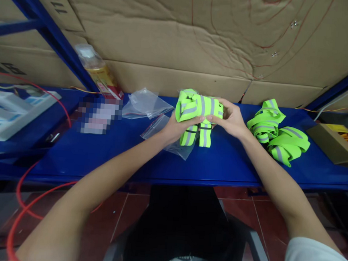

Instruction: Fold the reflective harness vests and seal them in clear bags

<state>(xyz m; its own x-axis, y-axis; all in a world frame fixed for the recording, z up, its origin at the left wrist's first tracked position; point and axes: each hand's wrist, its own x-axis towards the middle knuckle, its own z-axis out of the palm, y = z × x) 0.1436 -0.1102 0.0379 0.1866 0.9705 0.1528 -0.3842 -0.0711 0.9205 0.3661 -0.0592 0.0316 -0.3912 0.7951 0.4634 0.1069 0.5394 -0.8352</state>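
Note:
Between both hands is a folded neon-yellow reflective strap bundle [202,106] with silver stripes, held just above the blue table. My left hand [180,125] grips its left lower side, thumb across the front. My right hand [230,119] holds the right end, its thumb meeting the left thumb near the middle. Two strap loops with black sliders hang below the bundle. Clear plastic bags [147,104] lie to the left, and another transparent bag [180,149] is partly hidden under the left wrist and straps. Two more coiled reflective straps [290,143] rest right of my right forearm.
A bottle [98,70] with a yellow and red label stands at the back left by a blue post. Cardboard [157,40] walls the back of the blue table [219,166]. At the right is an open carton [335,143]; a red hose [21,187] loops at the left.

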